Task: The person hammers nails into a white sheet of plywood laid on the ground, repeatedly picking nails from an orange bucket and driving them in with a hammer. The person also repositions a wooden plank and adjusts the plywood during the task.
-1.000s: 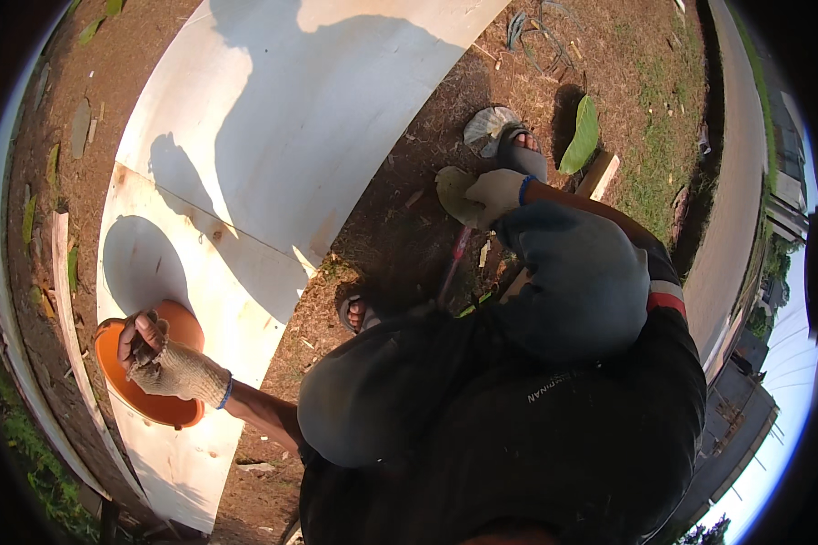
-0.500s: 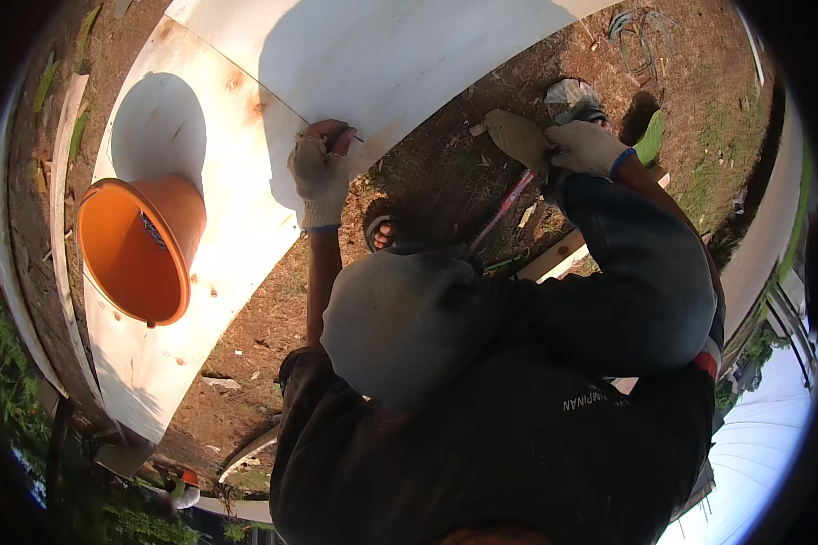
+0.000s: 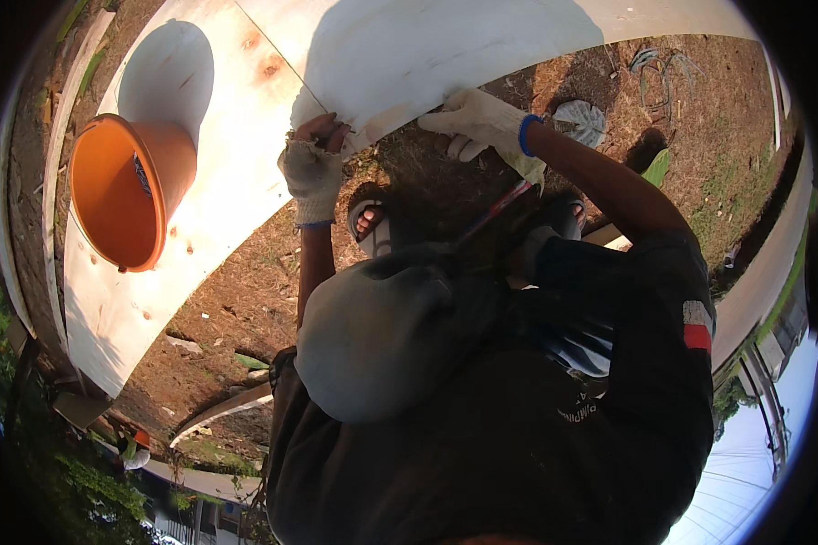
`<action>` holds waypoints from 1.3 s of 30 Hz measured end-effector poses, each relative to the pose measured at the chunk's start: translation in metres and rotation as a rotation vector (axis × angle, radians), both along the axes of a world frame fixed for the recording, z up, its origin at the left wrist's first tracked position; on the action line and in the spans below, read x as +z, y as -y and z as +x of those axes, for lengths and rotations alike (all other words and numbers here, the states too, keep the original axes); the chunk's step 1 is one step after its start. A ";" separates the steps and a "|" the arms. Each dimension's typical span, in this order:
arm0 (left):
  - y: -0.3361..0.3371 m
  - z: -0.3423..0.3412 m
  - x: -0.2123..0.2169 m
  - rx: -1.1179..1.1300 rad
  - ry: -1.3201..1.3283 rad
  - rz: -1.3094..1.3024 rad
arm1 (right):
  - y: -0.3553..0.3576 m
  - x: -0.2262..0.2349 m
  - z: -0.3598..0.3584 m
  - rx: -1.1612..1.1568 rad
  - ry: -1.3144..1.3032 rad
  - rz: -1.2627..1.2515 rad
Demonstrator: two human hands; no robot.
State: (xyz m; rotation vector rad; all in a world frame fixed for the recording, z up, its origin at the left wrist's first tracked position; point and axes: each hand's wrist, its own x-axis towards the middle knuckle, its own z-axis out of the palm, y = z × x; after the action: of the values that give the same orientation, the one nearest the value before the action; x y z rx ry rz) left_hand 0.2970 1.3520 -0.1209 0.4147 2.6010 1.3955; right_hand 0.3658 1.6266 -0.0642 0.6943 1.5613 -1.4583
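My left hand, in a pale work glove with bare fingertips, rests at the near edge of a pale plywood sheet. Its fingers are pinched together beside the end of a dark seam line. What they hold is too small to make out. To its right, my right hand, in a white glove with a blue cuff, is at the same edge with its fingers curled. Anything inside that grip is hidden. Below the right wrist a thin reddish stick slants over the ground, next to a pale flat piece.
An orange bucket lies tipped on the plywood at left, with something small and dark inside. My sandalled foot is on the dry earth below. Farther right are a crumpled pale scrap, a green leaf and a tangle of wire or strands.
My right hand has moved left, from beside my foot to the plywood edge. My right leg has shifted lower. The left hand stays at the seam; the whole view has tilted slightly.
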 end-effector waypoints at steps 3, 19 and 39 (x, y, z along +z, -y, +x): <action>0.005 0.010 -0.019 0.079 0.076 0.228 | 0.061 -0.050 0.027 -0.547 -0.054 -0.397; 0.002 0.001 -0.026 0.177 0.213 0.151 | 0.129 -0.092 0.022 -1.013 -0.258 -0.294; 0.000 0.015 -0.039 0.080 -0.006 0.005 | 0.090 -0.111 0.033 -0.528 -0.460 -0.029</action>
State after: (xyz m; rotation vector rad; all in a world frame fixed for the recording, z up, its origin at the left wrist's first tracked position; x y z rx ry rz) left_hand 0.3121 1.3523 -0.1596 0.3190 2.6472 1.4270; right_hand 0.3993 1.5368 -0.1755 0.8360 1.7718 -2.1453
